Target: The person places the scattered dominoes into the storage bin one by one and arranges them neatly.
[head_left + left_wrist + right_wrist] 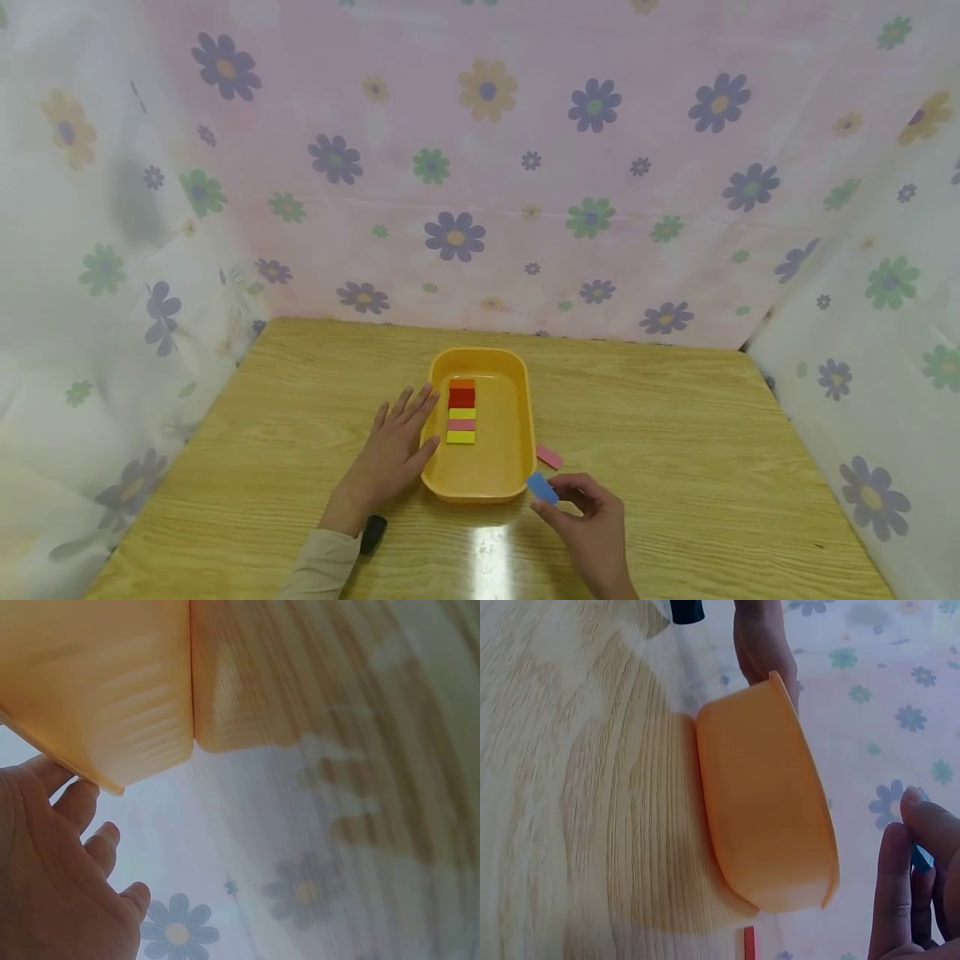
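Observation:
A yellow plastic tray [504, 479] stands on the table, with a row of small coloured blocks [462, 414] along its left side: orange, red, yellow and pink. My left hand [392, 452] rests with spread fingers against the tray's left rim; the left wrist view shows its fingers at that rim. Between thumb and fingers, my right hand [592, 525] pinches a blue block [542, 487] by the tray's near right corner. In the right wrist view the blue block [921, 859] is mostly covered by fingers. A pink block [549, 457] lies on the table just right of the tray.
The wood-grain table [675, 433] reaches back to a flowered curtain [480, 183], which also hangs at both sides. A black band or device [372, 534] sits at the left wrist. Light glares off the table in front of the tray.

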Demonstrator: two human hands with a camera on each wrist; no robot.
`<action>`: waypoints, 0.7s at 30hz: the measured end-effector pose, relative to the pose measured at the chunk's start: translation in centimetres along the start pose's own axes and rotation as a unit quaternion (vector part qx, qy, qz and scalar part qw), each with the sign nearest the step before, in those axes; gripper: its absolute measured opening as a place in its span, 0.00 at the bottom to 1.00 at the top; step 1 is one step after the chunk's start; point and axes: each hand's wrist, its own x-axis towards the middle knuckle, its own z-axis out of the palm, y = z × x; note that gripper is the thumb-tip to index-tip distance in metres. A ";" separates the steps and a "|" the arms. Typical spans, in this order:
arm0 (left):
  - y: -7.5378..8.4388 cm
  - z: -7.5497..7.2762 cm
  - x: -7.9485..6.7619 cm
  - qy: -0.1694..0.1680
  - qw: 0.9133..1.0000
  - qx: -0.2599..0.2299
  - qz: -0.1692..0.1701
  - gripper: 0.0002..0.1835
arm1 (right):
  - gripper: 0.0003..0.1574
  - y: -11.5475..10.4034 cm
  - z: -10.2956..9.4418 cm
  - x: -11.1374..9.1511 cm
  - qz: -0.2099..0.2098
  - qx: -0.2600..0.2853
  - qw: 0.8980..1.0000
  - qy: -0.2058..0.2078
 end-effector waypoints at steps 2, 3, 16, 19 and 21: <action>0.0 0.0 0.0 0.000 1.000 -0.001 0.000 0.35 | 0.17 0.1 0.3 0.1 0.008 0.008 1.000 -0.005; 0.0 0.0 0.0 0.000 1.000 -0.001 0.000 0.35 | 0.16 0.2 0.5 0.2 0.010 0.012 1.000 -0.007; 0.0 -0.1 0.0 -0.002 1.000 -0.007 -0.003 0.35 | 0.16 0.4 2.3 1.8 0.023 0.015 1.000 -0.014; 0.0 -0.1 0.0 -0.002 1.000 -0.008 -0.003 0.35 | 0.16 0.3 2.9 2.2 0.020 0.014 1.000 -0.009; 0.0 0.0 0.1 -0.002 1.000 -0.007 -0.003 0.35 | 0.17 0.1 3.4 2.5 0.020 0.011 1.000 -0.003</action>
